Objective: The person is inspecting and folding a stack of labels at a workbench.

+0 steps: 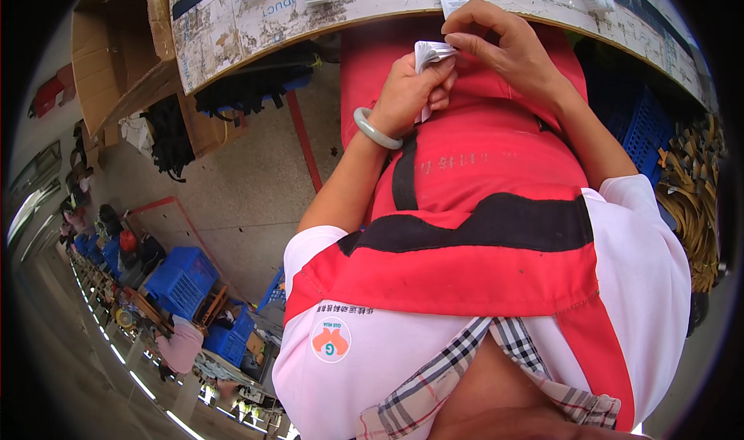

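Left hand (409, 91) clamped on white label stack (431, 53), right hand (508, 49) fingers pinching top label at twelve o'clock; loose grip risks spilling labels.

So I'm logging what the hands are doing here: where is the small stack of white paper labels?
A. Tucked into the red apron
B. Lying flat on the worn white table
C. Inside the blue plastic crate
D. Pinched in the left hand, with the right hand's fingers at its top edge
D: the small stack of white paper labels sits gripped in the left hand, while the right hand touches its top edge with its fingers, just below the worn white table.
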A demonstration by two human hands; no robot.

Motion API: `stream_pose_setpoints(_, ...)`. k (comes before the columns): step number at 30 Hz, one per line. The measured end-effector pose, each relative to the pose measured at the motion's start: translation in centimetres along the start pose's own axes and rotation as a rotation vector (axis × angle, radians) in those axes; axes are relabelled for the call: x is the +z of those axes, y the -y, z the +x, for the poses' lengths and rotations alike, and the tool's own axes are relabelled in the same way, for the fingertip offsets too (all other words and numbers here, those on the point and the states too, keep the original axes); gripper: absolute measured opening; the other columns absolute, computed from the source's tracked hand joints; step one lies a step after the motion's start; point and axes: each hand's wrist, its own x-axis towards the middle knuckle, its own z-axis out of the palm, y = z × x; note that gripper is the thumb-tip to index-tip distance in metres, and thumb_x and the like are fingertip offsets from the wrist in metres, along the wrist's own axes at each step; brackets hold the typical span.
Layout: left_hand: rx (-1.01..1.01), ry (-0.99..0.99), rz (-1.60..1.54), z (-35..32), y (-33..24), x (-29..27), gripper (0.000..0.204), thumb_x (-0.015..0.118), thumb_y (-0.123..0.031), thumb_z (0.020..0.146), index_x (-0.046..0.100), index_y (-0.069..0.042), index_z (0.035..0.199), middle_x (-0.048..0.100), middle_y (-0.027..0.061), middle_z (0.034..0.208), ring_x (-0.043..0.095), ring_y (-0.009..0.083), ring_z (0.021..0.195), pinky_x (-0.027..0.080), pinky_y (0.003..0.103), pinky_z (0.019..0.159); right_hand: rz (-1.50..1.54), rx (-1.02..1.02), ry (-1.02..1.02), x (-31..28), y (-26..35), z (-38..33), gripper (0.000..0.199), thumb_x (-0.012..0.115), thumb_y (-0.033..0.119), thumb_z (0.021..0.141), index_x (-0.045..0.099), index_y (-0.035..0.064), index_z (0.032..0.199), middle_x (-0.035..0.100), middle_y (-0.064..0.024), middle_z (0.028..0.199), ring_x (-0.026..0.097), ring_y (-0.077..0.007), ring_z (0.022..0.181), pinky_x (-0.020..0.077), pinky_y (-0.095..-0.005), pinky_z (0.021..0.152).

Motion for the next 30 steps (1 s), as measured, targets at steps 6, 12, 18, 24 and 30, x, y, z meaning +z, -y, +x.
stream_pose_setpoints(6,0.024,0.012,0.005,0.0,0.3,-0.2,0.01,0.054,-0.014,0.099,0.055,-0.004,0.097,0.053,0.0035,0.077,0.039,0.0068,0.054,0.036,0.023,0.049,-0.143,-0.14,0.106,-0.8,0.5,0.0,0.009,0.065,0.01,0.09,0.064,0.0007,0.093,0.058,-0.0057,0.087,0.058,-0.0155,0.078,0.0467,-0.0272,0.069)
stream_pose_setpoints(12,0.028,0.023,0.012,0.0,0.4,-0.4,0.009,0.055,-0.013,0.099,0.055,-0.005,0.097,0.053,0.0035,0.076,0.039,0.0069,0.054,0.036,0.023,0.049,-0.183,-0.219,0.08,-0.3,0.1,0.2,0.013,0.065,0.013,0.089,0.063,0.0003,0.093,0.059,-0.0099,0.087,0.059,-0.0226,0.078,0.0464,-0.0313,0.069)
stream_pose_setpoints(18,0.017,0.011,0.045,0.0,0.3,-0.1,0.009,0.055,-0.014,0.099,0.056,-0.005,0.097,0.052,0.0025,0.076,0.039,0.0062,0.054,0.036,0.022,0.049,-0.172,-0.162,0.079,-0.2,0.0,0.2,0.011,0.062,0.011,0.091,0.061,-0.0002,0.092,0.057,-0.0114,0.084,0.058,-0.0238,0.075,0.0456,-0.0326,0.068)
stream_pose_setpoints(24,-0.026,0.053,0.052,-0.1,0.1,-0.3,0.014,0.052,-0.018,0.1,0.056,-0.005,0.098,0.051,0.0017,0.074,0.035,0.005,0.053,0.032,0.02,0.047,-0.109,-0.066,0.084,-0.1,-0.3,0.1,0.009,0.063,0.009,0.09,0.062,0.0012,0.093,0.058,-0.0096,0.084,0.058,-0.0214,0.075,0.0465,-0.03,0.068)
stream_pose_setpoints(30,-0.002,-0.002,-0.006,-0.1,0.2,-0.1,0.015,0.053,-0.02,0.1,0.054,-0.006,0.095,0.049,0.0001,0.07,0.032,0.0037,0.048,0.027,0.021,0.043,-0.234,-0.301,0.054,-0.2,0.8,-0.1,0.01,0.066,0.011,0.088,0.065,0.0036,0.094,0.06,-0.0075,0.087,0.061,-0.0226,0.076,0.0486,-0.0309,0.068)
